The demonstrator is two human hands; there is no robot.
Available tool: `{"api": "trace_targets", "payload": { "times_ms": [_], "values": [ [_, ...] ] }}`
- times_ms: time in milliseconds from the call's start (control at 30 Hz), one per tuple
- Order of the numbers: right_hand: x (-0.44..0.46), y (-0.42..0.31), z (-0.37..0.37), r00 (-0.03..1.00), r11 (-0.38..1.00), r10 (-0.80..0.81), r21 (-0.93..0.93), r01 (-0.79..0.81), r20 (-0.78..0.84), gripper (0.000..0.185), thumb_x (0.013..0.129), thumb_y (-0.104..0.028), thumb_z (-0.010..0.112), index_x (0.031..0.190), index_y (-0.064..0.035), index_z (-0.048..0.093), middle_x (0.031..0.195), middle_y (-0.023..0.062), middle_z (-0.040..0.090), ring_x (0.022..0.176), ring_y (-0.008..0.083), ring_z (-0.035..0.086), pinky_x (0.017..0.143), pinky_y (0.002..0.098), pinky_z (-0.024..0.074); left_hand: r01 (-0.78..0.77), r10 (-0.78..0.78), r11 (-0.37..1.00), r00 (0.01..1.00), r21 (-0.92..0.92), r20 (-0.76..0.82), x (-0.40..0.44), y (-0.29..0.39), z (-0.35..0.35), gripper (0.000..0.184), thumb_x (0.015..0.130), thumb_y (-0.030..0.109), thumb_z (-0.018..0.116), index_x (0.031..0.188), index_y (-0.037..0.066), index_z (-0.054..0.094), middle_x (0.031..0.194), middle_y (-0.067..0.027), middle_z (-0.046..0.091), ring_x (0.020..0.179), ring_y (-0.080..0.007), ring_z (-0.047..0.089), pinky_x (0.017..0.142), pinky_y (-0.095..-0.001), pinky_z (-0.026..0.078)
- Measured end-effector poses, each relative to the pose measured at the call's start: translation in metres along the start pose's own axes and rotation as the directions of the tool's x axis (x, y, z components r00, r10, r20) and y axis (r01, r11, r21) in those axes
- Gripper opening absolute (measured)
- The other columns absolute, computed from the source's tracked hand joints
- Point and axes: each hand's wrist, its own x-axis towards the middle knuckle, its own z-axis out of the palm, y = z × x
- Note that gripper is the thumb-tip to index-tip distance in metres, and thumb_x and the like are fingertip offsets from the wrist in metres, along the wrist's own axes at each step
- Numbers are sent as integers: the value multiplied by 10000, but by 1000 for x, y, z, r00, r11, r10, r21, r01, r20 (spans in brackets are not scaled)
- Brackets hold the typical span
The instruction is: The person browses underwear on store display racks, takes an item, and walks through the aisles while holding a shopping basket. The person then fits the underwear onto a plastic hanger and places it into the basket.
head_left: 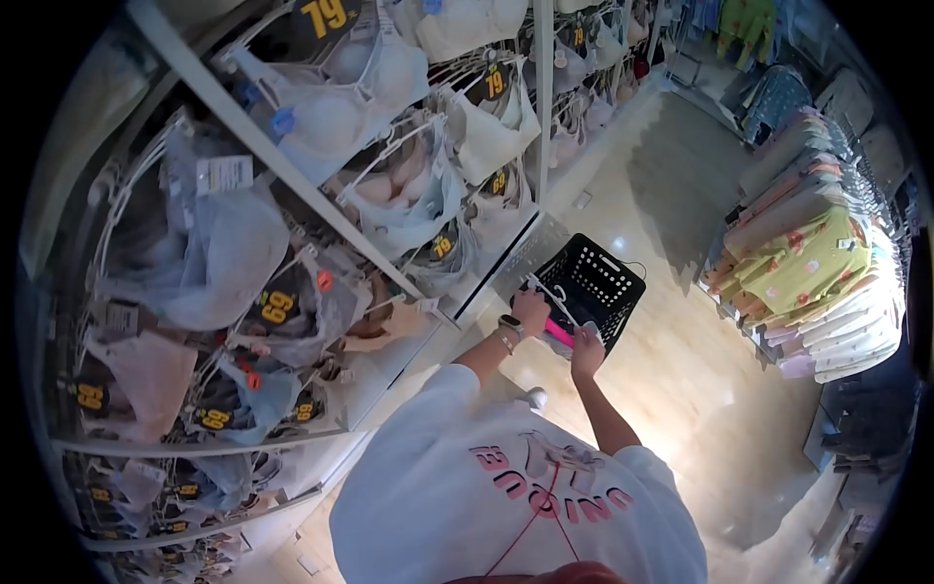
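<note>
My left hand (530,310), with a watch and a bracelet at the wrist, is closed at the near left side of a black perforated shopping basket (623,282). It grips a white clothes hanger (559,296) that slants across the basket's opening. My right hand (587,352) is closed on the other end of this hanger, beside a small pale piece whose kind I cannot make out. Between both hands lies a bright pink strip (558,333), perhaps part of a garment or its packaging. The fingertips are small and partly hidden.
Racks of bras (331,107) with black price tags fill the left side, behind white metal frames (263,127). At the right hang pajama tops (808,263) on a rail. A light wood-look floor (671,389) runs between them.
</note>
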Motion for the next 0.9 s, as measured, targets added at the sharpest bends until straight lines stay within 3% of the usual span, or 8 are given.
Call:
{"api": "trace_targets", "payload": {
  "times_ms": [33, 67, 433, 667, 767, 800, 900],
  "values": [
    [13, 3, -1, 1000, 999, -12, 50, 13, -22, 271, 844, -318, 617, 930, -72, 696, 775, 175, 669, 714, 290, 659, 654, 360, 489, -7, 7, 1000, 999, 3, -45, 15, 0, 1, 111, 689, 171, 630, 756, 131, 709, 938, -85, 617, 1016, -286, 535, 804, -451, 404],
    [28, 2, 0, 998, 999, -27, -18, 26, -58, 269, 843, -320, 621, 923, -74, 695, 761, 173, 666, 697, 294, 655, 637, 361, 485, -18, 18, 1000, 996, 1, -85, 28, 2, 2, 111, 686, 182, 638, 755, 130, 709, 944, -85, 617, 1022, -288, 532, 806, -444, 404],
    [207, 26, -14, 981, 995, -98, 19, 102, -168, 260, 839, -328, 631, 896, -84, 700, 669, 158, 627, 616, 285, 622, 576, 372, 454, -15, 15, 1000, 994, 2, -112, 206, 28, -10, 87, 720, 171, 617, 745, 188, 698, 925, -36, 592, 1017, -239, 498, 837, -430, 376],
    [317, 40, -40, 994, 995, -86, 47, 89, -72, 266, 837, -313, 625, 908, -68, 700, 728, 164, 652, 653, 298, 631, 607, 373, 470, 37, -34, 999, 994, 20, -103, 306, 57, -22, 112, 702, 217, 630, 771, 161, 699, 917, -67, 613, 1009, -260, 528, 826, -428, 427],
    [362, 43, -54, 998, 994, -54, 100, 52, 16, 252, 832, -306, 624, 895, -74, 698, 734, 182, 648, 686, 315, 639, 625, 394, 475, 65, -71, 992, 996, 109, 53, 349, 67, -31, 129, 706, 213, 623, 799, 170, 702, 947, -59, 620, 1011, -265, 536, 833, -443, 440],
    [378, 44, -57, 998, 994, -43, 102, 39, 38, 248, 832, -303, 623, 889, -73, 697, 734, 184, 648, 690, 318, 639, 625, 396, 475, 61, -64, 995, 997, 82, 41, 364, 67, -28, 137, 706, 212, 623, 810, 172, 703, 952, -56, 621, 1010, -264, 539, 836, -444, 442],
    [421, 53, -58, 988, 981, -151, 120, 152, -19, 222, 842, -272, 609, 851, -67, 693, 672, 182, 627, 623, 323, 622, 575, 399, 460, 51, -52, 998, 998, 23, 30, 395, 72, -35, 156, 705, 208, 623, 837, 187, 704, 964, -51, 618, 1014, -260, 541, 841, -439, 449]
  ]
}}
